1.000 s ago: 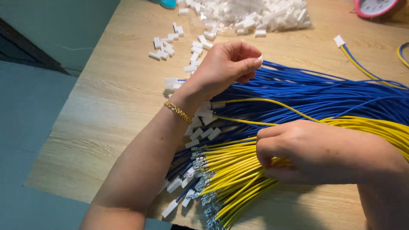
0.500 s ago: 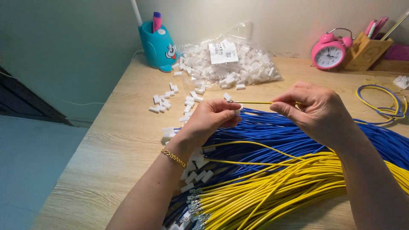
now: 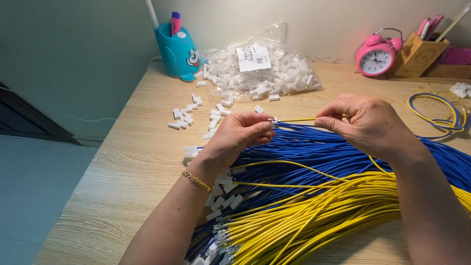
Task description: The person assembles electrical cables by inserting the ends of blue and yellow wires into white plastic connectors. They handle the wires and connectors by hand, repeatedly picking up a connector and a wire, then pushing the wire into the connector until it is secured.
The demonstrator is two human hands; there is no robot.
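Here both hands, left (image 3: 240, 135) and right (image 3: 365, 125), pinch a thin yellow plastic-sheathed wire (image 3: 297, 119) (metal-tipped) above glossy blue wire bundles (image 3: 314, 147) on the pale woodgrain worktop (image 3: 132, 162).

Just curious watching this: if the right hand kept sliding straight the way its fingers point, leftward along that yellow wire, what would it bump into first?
Most likely the left hand, whose fingertips pinch the same yellow wire at its metal tip. The right hand faces it directly, with only bare wire between them.
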